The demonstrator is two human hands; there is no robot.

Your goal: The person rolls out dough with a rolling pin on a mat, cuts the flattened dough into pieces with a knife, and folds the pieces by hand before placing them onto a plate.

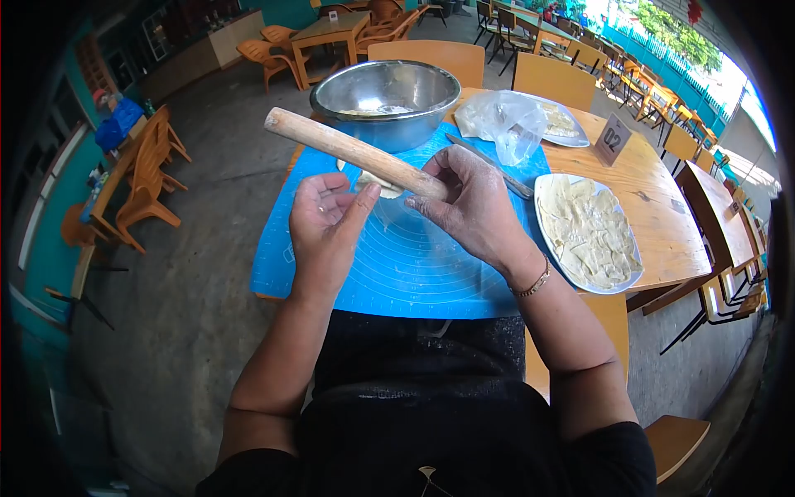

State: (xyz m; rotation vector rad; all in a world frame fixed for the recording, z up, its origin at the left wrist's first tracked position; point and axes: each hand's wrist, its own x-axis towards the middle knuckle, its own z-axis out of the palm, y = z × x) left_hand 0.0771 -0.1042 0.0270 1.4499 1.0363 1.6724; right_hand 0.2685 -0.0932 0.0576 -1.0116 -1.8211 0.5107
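My right hand (476, 199), dusted with flour, grips one end of a wooden rolling pin (352, 153). The pin is raised above the blue silicone mat (397, 273) and slants up to the left. My left hand (327, 224) is just below the pin, palm up with its fingers apart, holding nothing. Behind the pin, a piece of pale dough (379, 184) lies on the mat, partly hidden. To the right, a white plate (610, 287) carries thin, flattened sheets of dough (586, 228).
A large steel bowl (389, 124) stands at the mat's far edge. Beside it lie a knife (497, 168) and a clear plastic bag (513, 124). A second plate (571, 137) and a number sign (611, 141) stand farther right. Chairs (431, 58) surround the wooden table (662, 224).
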